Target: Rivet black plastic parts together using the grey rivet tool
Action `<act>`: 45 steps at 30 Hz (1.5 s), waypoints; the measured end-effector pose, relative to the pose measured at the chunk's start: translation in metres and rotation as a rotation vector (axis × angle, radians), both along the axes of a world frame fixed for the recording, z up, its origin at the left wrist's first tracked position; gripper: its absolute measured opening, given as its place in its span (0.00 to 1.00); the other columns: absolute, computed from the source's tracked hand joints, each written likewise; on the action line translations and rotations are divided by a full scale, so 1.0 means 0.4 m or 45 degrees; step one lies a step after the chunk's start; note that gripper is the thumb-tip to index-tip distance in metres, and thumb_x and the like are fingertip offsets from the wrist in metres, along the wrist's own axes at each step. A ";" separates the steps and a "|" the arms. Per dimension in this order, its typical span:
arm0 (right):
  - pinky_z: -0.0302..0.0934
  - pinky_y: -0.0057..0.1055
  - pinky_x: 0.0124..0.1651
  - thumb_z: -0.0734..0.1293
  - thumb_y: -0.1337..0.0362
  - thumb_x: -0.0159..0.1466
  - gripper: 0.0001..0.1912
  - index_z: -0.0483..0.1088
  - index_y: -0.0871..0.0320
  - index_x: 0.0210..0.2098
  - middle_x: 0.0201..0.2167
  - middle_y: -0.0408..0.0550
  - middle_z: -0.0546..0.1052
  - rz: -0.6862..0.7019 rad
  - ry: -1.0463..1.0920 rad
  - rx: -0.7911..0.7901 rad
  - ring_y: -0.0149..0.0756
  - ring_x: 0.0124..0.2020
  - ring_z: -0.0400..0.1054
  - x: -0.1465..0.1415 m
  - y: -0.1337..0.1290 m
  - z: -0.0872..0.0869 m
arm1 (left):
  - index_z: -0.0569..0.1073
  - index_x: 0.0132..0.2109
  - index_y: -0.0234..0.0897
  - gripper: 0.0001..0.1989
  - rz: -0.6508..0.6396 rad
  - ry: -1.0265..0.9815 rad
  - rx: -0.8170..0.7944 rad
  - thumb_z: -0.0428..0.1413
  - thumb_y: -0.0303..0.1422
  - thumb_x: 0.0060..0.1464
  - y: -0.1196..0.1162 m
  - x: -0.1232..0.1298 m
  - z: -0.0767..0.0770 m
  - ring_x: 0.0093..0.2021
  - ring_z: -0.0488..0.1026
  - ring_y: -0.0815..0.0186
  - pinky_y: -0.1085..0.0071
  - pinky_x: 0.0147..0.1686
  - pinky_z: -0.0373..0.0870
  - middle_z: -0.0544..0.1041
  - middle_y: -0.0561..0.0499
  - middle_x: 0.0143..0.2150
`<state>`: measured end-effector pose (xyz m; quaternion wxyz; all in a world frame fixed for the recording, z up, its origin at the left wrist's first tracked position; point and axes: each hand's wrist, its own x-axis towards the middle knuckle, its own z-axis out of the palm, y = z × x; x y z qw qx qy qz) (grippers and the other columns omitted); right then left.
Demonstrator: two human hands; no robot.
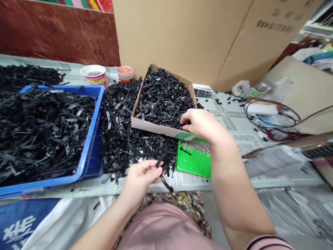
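Note:
Between the thumb and fingers of my left hand (145,173) is a thin black plastic part (166,183), held just in front of a loose heap of similar black parts (127,139). My right hand (199,123) reaches over the near right corner of a shallow cardboard box (161,129) full of small black pieces. Its fingers are bent down among those pieces, and whatever lies in them is hidden. Below that wrist sits a green perforated tray (194,163) with many tiny silvery metal pieces (195,146) along its far side and one black part on it.
A blue bin (91,135) heaped with black parts stands at the left. Behind are a paper cup (94,74) of small metal pieces and a round orange-lidded tub (125,73). Tall cardboard (177,34) blocks the back. Cable (273,125) and plastic wrapping (275,161) lie at the right.

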<state>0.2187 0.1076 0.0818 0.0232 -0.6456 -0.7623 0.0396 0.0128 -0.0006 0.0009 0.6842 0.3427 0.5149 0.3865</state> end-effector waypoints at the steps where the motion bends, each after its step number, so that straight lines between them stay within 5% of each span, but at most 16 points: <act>1: 0.52 0.30 0.27 0.68 0.70 0.53 0.05 0.74 0.54 0.25 0.28 0.43 0.75 0.021 0.014 0.010 0.36 0.31 0.67 -0.001 0.001 -0.002 | 0.79 0.34 0.33 0.11 0.016 -0.011 0.005 0.64 0.32 0.40 0.003 0.006 0.001 0.24 0.65 0.71 0.74 0.27 0.63 0.71 0.53 0.22; 9: 0.60 0.28 0.33 0.67 0.76 0.51 0.20 0.75 0.49 0.39 0.33 0.41 0.78 0.247 0.288 -0.076 0.35 0.33 0.69 0.018 0.022 -0.020 | 0.78 0.32 0.32 0.11 0.062 -0.009 -0.011 0.65 0.31 0.38 0.012 0.025 0.009 0.22 0.62 0.75 0.77 0.24 0.58 0.69 0.55 0.20; 15: 0.61 0.28 0.34 0.67 0.71 0.55 0.09 0.75 0.54 0.33 0.29 0.42 0.77 0.235 0.360 0.068 0.33 0.31 0.69 0.017 0.046 -0.025 | 0.77 0.34 0.31 0.12 0.013 -0.034 -0.081 0.65 0.32 0.39 0.009 0.021 0.005 0.23 0.66 0.74 0.77 0.25 0.59 0.74 0.51 0.24; 22: 0.61 0.34 0.40 0.63 0.75 0.57 0.13 0.75 0.54 0.35 0.38 0.45 0.75 0.071 0.245 0.418 0.38 0.40 0.69 0.023 0.027 -0.009 | 0.76 0.36 0.31 0.13 0.032 -0.016 -0.073 0.64 0.33 0.41 0.003 0.003 -0.001 0.26 0.69 0.72 0.76 0.28 0.61 0.76 0.49 0.27; 28: 0.59 0.33 0.30 0.67 0.72 0.55 0.09 0.76 0.52 0.32 0.32 0.47 0.73 0.246 0.025 0.322 0.42 0.37 0.68 -0.013 0.051 -0.029 | 0.75 0.36 0.31 0.13 0.039 -0.012 -0.062 0.64 0.32 0.41 0.005 0.007 0.007 0.26 0.68 0.71 0.76 0.27 0.61 0.76 0.50 0.25; 33: 0.64 0.32 0.40 0.66 0.72 0.57 0.08 0.76 0.55 0.32 0.37 0.45 0.76 0.322 0.263 0.463 0.37 0.40 0.70 -0.014 0.064 -0.033 | 0.75 0.36 0.31 0.13 0.019 -0.037 -0.056 0.64 0.32 0.42 -0.001 0.010 0.007 0.26 0.69 0.72 0.77 0.27 0.61 0.76 0.50 0.26; 37: 0.67 0.32 0.43 0.64 0.70 0.61 0.13 0.73 0.59 0.45 0.35 0.46 0.77 0.283 0.755 0.731 0.34 0.36 0.72 -0.030 -0.013 -0.032 | 0.75 0.36 0.32 0.11 0.017 -0.085 -0.065 0.63 0.31 0.43 -0.004 0.014 0.005 0.26 0.71 0.71 0.76 0.29 0.63 0.77 0.50 0.26; 41: 0.69 0.29 0.38 0.58 0.74 0.63 0.20 0.65 0.65 0.54 0.40 0.52 0.76 0.447 0.812 0.246 0.33 0.35 0.73 -0.056 -0.162 -0.048 | 0.75 0.36 0.32 0.11 0.055 -0.122 -0.071 0.63 0.30 0.42 -0.001 0.016 0.004 0.27 0.72 0.70 0.75 0.31 0.65 0.78 0.50 0.27; 45: 0.69 0.29 0.41 0.60 0.74 0.62 0.19 0.67 0.63 0.53 0.40 0.51 0.77 0.433 0.831 0.140 0.34 0.39 0.72 -0.058 -0.250 -0.081 | 0.75 0.37 0.33 0.11 0.067 -0.157 -0.061 0.63 0.27 0.42 -0.006 0.020 -0.001 0.29 0.73 0.70 0.75 0.33 0.66 0.79 0.50 0.29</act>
